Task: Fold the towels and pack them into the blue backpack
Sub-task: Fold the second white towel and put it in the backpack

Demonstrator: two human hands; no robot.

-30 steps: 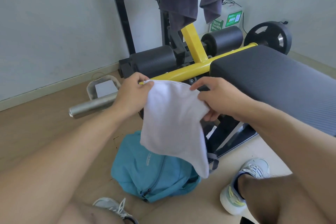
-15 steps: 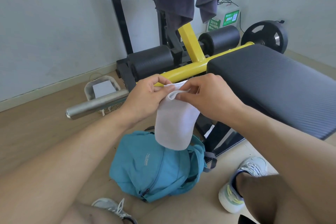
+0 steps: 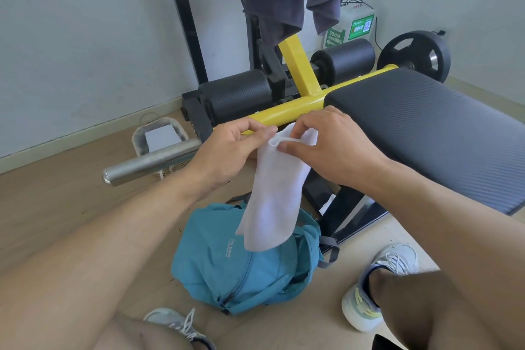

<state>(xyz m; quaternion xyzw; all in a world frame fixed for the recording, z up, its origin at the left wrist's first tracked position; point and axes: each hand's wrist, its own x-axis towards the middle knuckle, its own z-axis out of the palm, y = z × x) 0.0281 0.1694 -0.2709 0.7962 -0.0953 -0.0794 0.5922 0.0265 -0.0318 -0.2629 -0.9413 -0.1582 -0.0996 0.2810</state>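
Observation:
A white towel (image 3: 272,196) hangs folded into a narrow strip in front of me. My left hand (image 3: 227,150) pinches its top edge from the left, and my right hand (image 3: 326,145) pinches the same edge from the right, fingers close together. Below the towel's lower end, the blue backpack (image 3: 227,258) lies slumped on the wooden floor between my feet, its zipper visible on the front.
A black padded bench (image 3: 426,128) on a yellow frame (image 3: 284,116) stands right behind my hands. A steel bar (image 3: 153,162) sticks out to the left. Dark clothes (image 3: 272,8) hang from the rack above. My shoes (image 3: 383,284) flank the backpack.
My hands came together, folding the wide towel in half into a narrow strip. Both still hold its top edge.

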